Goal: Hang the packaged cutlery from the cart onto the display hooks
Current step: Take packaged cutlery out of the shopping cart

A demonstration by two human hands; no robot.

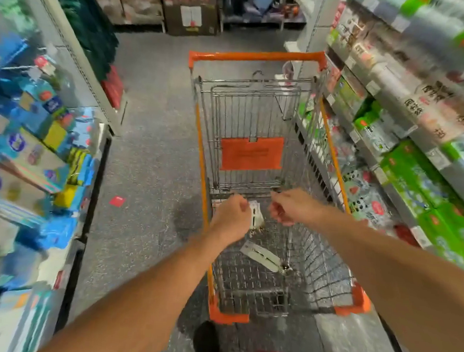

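Blurred, unreadable label on cutlery pack (263, 256)

Both bare forearms reach forward from the near edge, converging toward the middle. The left hand (232, 217) is seen from its back, fingers curled under; whether they grip anything cannot be told. The right hand (292, 206), just right of it, has its fingers loosely curled downward, apart from the left.

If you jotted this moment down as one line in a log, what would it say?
stage: picking from cart | left hand: on cutlery pack | right hand: curled, apparently empty | second pack: on cart floor
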